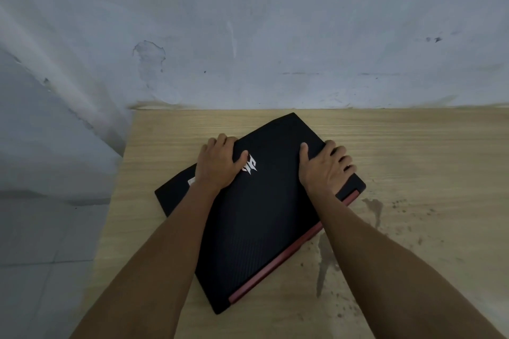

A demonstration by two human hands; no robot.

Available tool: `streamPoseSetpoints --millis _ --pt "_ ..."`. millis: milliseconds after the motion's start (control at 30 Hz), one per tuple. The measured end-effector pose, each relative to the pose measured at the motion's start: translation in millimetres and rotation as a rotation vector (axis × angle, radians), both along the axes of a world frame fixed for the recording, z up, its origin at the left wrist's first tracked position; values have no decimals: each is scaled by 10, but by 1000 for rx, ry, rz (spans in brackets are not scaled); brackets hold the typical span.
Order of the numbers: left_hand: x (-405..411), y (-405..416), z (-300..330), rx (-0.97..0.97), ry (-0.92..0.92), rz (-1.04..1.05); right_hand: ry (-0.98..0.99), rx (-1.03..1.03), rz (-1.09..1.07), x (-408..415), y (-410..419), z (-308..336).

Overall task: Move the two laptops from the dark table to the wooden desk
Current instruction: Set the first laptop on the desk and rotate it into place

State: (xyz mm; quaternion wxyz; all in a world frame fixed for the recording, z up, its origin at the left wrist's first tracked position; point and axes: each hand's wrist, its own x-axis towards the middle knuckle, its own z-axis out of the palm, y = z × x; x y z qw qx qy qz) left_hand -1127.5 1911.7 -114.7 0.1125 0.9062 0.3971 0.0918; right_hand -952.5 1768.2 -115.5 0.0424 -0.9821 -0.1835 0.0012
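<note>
A: Largest first, then?

B: Pale scuffed wall across the whole twelve o'clock half, grey tiled floor down at nine. No part in the job for either.

A: And below that?

B: Wooden worktop, butted against the wall, filling centre through three and six. Dark stains toward four o'clock. Judged to be the destination desk.

A: Task's thing?

B: Closed black laptop, dead centre on that worktop, turned askew with one corner at twelve and another at six. Resting flat or a shade lifted: cannot tell. Red strip along the hinge edge, facing five o'clock. Only one laptop in view; no sign of the other, nor of the dark table.

A: Hands?

B: Both clamped on it. Left hand at ten o'clock of the lid, thumb flat on top, fingers hooked over the far-left edge. Right hand at two o'clock, thumb on top likewise, fingers wrapped down the right edge.

A: Why opposite edges?

B: Probably to balance a wide slab and hold the lid closed. Thumbs on top against tipping.

A: Smaller bits?

B: White angular logo between the thumbs, pale sticker just beside the left wrist.

A: Stage?

B: Looks like set-down of this one. Release next, with fingers drawn out sideways to avoid a pinch.
</note>
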Motion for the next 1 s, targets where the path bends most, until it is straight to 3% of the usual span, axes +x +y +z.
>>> streamPoseSetpoints --millis 67,200,300,367,700,1000 --pt "-75 -74 8 -12 -12 66 -44 50 89 7 12 21" --pt "-512 -326 -92 57 -62 295 -116 120 619 11 196 153" --pt "-697 -407 -141 117 -64 402 -29 -9 975 -77 547 239" --pt "-705 -401 -136 111 -54 414 12 -112 1098 -190 726 208" --pt "-626 -273 -121 92 -50 354 -39 -32 980 -262 768 81" --pt "-28 189 -94 60 17 -82 -83 14 536 -36 295 -59"
